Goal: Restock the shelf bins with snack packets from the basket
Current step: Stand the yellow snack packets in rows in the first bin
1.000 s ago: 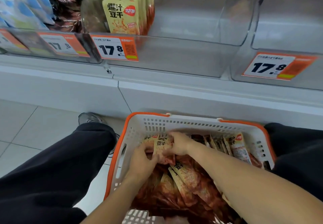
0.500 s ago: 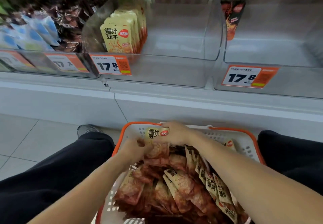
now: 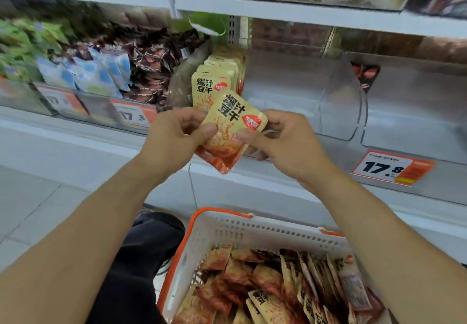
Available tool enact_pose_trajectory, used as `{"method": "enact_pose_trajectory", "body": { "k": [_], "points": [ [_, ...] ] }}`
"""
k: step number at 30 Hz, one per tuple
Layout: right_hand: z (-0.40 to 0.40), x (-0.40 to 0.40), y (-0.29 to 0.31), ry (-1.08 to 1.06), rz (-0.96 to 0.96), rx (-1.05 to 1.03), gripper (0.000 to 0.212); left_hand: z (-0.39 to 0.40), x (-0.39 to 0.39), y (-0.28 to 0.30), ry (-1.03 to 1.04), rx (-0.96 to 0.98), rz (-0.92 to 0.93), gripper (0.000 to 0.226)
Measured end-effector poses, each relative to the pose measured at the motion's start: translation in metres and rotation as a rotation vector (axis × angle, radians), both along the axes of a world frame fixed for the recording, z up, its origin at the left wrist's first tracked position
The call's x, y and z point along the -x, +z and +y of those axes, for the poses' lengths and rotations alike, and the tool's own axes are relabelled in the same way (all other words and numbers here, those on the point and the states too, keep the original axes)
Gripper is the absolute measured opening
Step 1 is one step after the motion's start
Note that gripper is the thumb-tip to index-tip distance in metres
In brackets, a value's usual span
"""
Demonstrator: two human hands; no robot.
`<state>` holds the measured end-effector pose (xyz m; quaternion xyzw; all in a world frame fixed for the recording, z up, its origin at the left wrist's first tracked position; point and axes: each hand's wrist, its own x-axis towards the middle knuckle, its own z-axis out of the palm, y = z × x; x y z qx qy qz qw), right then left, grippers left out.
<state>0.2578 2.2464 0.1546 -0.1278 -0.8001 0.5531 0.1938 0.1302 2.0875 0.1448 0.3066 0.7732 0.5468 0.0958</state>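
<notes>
The one camera sat on my head, looking forward and down with a wide, bowed field. It faced the shelf [image 3: 278, 13] head-on at close range, so the clear bins [image 3: 298, 96] filled the upper half and the rails curved toward the edges. My forearms ran up from the bottom corners to my left hand [image 3: 174, 138] and right hand [image 3: 283, 138] at mid-frame. The basket [image 3: 252, 227] lay directly below, cut by the lower edge.

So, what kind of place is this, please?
Most likely a shop aisle: orange price tags reading 17.8 on clear plastic shelf bins, rows of yellow snack packets, and a white-and-orange plastic basket of stock.
</notes>
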Motion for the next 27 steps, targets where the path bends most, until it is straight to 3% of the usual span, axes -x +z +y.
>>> {"method": "enact_pose_trajectory", "body": {
  "k": [3,7,13,19,27],
  "points": [
    [0.000,0.008,0.017,-0.129,0.205,-0.301,0.013,0.010,0.002,0.004,0.157,-0.138,0.203,0.008],
    [0.006,0.024,0.032,-0.237,0.383,-0.279,0.011,0.014,0.019,0.001,0.356,-0.171,0.332,0.026],
    [0.027,0.079,0.026,-0.241,0.206,-0.409,0.028,0.015,0.034,-0.015,0.468,-0.012,0.308,0.063],
    [0.038,0.130,0.017,-0.177,-0.024,-0.584,0.039,0.019,0.037,-0.021,0.428,-0.009,0.319,0.078],
    [0.032,0.156,0.003,-0.169,-0.189,-0.492,0.048,0.020,0.043,-0.027,0.421,-0.018,0.274,0.091]
  ]
}}
